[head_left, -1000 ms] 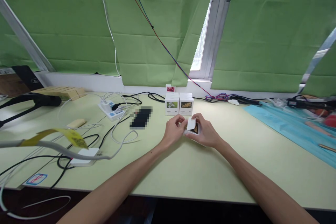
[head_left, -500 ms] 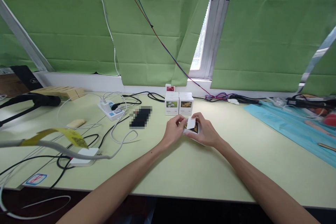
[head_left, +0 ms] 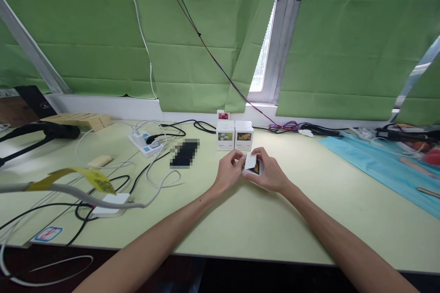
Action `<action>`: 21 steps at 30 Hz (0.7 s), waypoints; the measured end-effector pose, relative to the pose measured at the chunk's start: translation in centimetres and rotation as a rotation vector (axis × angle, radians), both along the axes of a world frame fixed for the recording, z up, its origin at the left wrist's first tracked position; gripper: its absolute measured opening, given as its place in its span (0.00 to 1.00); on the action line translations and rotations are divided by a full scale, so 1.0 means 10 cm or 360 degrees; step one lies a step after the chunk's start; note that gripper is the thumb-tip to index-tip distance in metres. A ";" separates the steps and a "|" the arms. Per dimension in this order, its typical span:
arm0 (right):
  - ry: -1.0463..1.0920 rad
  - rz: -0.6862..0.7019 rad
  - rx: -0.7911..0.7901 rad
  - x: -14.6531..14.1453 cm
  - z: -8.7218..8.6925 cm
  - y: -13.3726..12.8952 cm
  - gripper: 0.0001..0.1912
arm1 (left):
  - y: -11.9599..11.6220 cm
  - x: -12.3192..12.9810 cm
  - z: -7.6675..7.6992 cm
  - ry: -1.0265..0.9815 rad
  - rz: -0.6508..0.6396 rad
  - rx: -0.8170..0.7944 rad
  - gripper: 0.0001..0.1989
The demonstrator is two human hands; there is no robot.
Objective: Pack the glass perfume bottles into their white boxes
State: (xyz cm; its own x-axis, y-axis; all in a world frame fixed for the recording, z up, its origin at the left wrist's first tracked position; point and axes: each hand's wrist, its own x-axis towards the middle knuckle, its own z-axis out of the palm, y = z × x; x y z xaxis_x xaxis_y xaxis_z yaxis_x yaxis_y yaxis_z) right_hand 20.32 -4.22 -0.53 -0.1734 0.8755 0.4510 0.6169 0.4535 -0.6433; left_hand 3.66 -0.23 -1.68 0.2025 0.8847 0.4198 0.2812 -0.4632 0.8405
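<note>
A small white box (head_left: 254, 170) with a dark picture of orange flowers is between my two hands, low over the table, its white flap (head_left: 250, 161) raised. My right hand (head_left: 270, 171) is wrapped round the box from the right. At its left edge, the fingertips of my left hand (head_left: 229, 168) are pinched together against the box. Just behind my hands stand two upright white boxes, one with a white-flower picture (head_left: 225, 136) and one with an orange-flower picture (head_left: 244, 137). Another box with a red picture (head_left: 223, 116) shows behind them.
A pixelated dark object (head_left: 184, 154) lies left of my hands. Farther left are a power strip (head_left: 146, 143), a white adapter (head_left: 112, 204), tangled cables and a yellow-tagged grey cable (head_left: 127, 203). A blue sheet (head_left: 374, 160) covers the right side.
</note>
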 end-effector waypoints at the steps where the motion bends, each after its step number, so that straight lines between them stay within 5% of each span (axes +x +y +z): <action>1: 0.0003 0.0001 0.0004 0.00 0.00 0.00 0.26 | 0.00 0.00 -0.01 -0.0005 0.0001 0.0002 0.09; 21: 0.0033 -0.0008 0.0005 -0.02 -0.01 -0.01 0.27 | -0.02 0.03 -0.03 -0.0058 0.0009 -0.0057 0.10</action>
State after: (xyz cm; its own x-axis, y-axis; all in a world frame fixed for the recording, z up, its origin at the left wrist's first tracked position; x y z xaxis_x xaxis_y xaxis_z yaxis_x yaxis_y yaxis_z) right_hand 20.12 -4.29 -0.65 -0.1599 0.8750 0.4570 0.6057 0.4525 -0.6545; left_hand 3.96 -0.39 -1.99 0.1826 0.9003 0.3950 0.2526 -0.4312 0.8662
